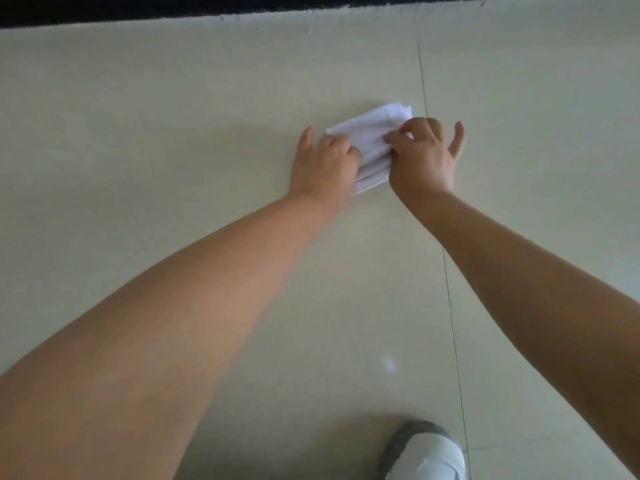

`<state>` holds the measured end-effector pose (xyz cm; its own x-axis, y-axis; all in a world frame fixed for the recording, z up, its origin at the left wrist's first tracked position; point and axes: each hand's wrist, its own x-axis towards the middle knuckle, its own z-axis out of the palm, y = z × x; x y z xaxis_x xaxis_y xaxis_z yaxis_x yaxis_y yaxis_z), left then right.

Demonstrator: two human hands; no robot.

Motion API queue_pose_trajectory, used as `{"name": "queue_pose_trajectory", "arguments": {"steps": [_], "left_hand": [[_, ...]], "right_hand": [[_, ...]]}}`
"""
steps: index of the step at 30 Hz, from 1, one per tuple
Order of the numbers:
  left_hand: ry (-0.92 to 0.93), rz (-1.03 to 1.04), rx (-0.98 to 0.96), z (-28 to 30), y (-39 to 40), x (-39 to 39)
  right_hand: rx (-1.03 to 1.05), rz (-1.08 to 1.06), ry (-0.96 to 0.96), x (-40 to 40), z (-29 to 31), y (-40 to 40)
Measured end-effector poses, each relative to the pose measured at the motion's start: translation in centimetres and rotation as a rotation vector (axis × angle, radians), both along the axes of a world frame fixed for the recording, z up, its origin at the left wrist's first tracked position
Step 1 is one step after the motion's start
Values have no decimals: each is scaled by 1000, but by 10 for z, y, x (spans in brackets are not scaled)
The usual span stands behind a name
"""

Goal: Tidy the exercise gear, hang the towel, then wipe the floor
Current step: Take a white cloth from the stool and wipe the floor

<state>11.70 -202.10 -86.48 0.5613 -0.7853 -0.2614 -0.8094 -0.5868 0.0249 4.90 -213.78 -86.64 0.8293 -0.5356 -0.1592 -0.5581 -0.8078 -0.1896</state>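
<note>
— Item one?
— Folded white cloth (372, 143), crumpled into pleats, lying flat on the pale cream tiled floor (173, 109), just left of a thin dark grout line (423, 84) that runs away from the person.

— Who has it?
— Both hands. Left hand (323, 161): fingers curled onto the cloth's left edge, gripping it and bearing down, thumb stretched out to the side on the tile. Right hand (422, 155): fingertips bunched, pinching the cloth's right side, thumb spread off to the right, apart from the fabric.

— Arms?
— Bare, both reaching forward and converging on the cloth.

— Floor, further entries?
— A black strip (242, 3) along the far edge, where the tile ends; what it belongs to, I cannot tell. Small chips or specks along that border. A faint whitish smudge (388, 364) on the tile, nearer the person, well apart from the cloth.

— Anything else?
— A grey-and-white shoe toe (424, 452) at the near edge, just left of the same grout line.
</note>
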Motion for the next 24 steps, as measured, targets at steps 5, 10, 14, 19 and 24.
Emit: {"name": "queue_pose_trajectory", "arguments": {"steps": [5,10,14,19,24], "left_hand": [[-35,49,-30,6,105,25],[54,-27,73,-1,201,-30],[91,-156,37,5,217,-99],[239,-212,-24,17,153,-166],[347,-319,-12,7,71,-186]], "right_hand": [[53,125,-55,12,-10,90],[21,420,-122,-47,-13,150],[47,574,-52,-130,-7,158],[49,503,186,-197,11,116],[-36,270,195,-220,21,36]]}}
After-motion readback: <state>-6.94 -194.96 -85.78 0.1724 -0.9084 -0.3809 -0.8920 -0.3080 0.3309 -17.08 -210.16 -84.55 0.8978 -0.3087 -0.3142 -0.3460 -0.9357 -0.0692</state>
